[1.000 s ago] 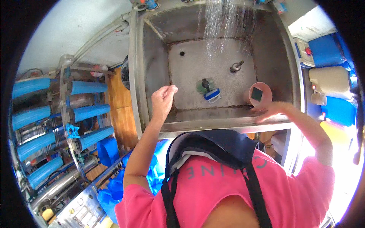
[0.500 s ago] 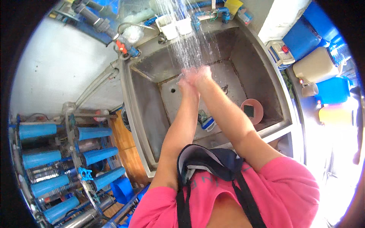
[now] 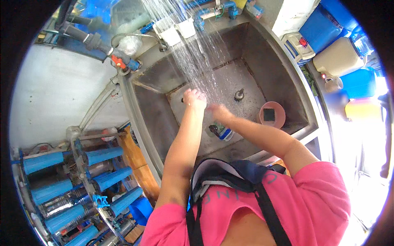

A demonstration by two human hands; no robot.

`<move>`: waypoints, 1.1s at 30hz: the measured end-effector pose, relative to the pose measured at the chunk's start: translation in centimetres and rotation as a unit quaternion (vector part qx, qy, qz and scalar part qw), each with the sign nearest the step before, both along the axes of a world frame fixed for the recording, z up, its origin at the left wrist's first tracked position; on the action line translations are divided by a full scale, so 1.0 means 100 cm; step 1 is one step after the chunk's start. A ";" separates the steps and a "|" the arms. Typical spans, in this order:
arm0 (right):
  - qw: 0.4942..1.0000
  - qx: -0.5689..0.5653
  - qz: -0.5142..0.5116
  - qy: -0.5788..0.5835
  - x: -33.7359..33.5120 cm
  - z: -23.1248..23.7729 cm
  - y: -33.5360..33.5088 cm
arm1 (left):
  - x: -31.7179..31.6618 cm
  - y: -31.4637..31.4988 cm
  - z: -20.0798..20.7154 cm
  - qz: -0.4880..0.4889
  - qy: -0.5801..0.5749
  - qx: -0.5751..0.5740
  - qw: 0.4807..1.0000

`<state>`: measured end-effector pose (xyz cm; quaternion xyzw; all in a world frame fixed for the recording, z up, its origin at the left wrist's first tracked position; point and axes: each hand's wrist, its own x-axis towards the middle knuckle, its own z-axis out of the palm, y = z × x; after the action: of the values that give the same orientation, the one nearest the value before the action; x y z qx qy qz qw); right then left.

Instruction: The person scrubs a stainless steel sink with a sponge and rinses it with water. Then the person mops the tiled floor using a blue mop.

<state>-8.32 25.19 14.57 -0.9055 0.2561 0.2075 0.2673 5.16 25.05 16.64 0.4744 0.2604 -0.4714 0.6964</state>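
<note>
Below a spray of falling water (image 3: 188, 57), my two bare hands are apart over a deep metal sink (image 3: 272, 55). My left hand (image 3: 194, 98) is at the edge of the stream, its fingers curled in and nothing visible in them. Closer to me and to the right, my right hand (image 3: 221, 113) is smeared by motion, so its fingers cannot be made out. A blue and white brush-like item (image 3: 225, 133) lies on the sink floor under my right hand. At the sink's right side sits a pink tub (image 3: 279, 116) with a dark square pad (image 3: 269, 115) in it.
Two white baskets (image 3: 168, 34) hang at the sink's back edge, beside blue pipes (image 3: 217, 12). A red-handled valve (image 3: 119, 61) is at the back left. Blue rollers (image 3: 51, 192) fill a rack at lower left. Plastic jugs (image 3: 338, 57) line the right side.
My hands, together under the water before, have separated. The right has drawn back toward me, while the left has shifted slightly left and nearer. The view has tilted a little.
</note>
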 end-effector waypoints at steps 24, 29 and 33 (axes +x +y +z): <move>0.961 -0.247 -0.100 -0.079 0.038 -0.033 -0.275 | -0.027 -0.010 0.058 -0.046 0.029 -0.130 0.990; 0.928 -0.208 -0.295 -0.093 0.029 -0.051 -0.308 | -0.024 -0.008 0.044 -0.053 0.049 -0.087 0.994; 0.926 -0.251 -0.253 -0.126 0.003 -0.061 -0.315 | -0.030 -0.009 0.041 -0.051 0.036 -0.117 0.991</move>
<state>-8.06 -6.32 8.52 -0.8665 0.4849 -0.0539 0.1054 2.17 24.14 20.78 0.3851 0.2040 -0.5501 0.7124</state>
